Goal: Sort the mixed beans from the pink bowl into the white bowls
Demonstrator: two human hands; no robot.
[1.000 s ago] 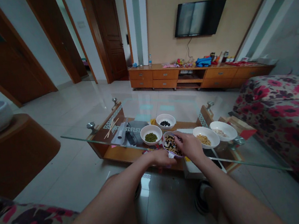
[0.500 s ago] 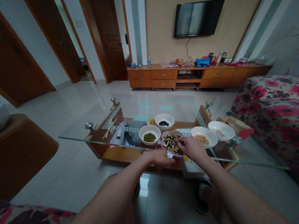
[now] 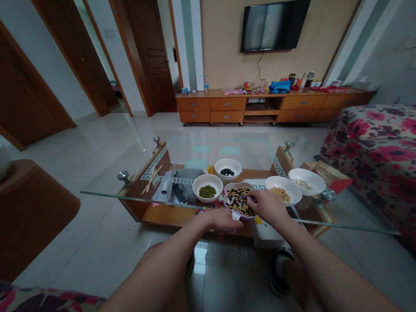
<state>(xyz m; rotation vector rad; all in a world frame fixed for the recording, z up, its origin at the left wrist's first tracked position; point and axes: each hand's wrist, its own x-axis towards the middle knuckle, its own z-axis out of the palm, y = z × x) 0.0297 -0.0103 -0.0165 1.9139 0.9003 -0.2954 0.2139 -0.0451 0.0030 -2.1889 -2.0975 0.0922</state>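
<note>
Small bowl and mixed beans, seen from the head camera: you are holding the small pale bowl [image 3: 238,185] in your left hand [image 3: 221,220], its fingers [image 3: 230,220] curling closed around the near side, while your right hand [image 3: 270,208] is reaching over the rim, its fingertips [image 3: 251,199] dipping into the black and yellow mixed beans [image 3: 239,202]; you cannot tell whether they are apart or pinched together. The bowl is sitting in view at the near edge of the glass-topped coffee table [image 3: 343,223], between a white bowl of green mung beans [image 3: 201,184] and a white bowl of yellow beans [image 3: 280,189]. The bowl is probably light but brittle, so you are best gripping it low on the wall or beneath; the hard, slippery beans are likely rolling easily.
</note>
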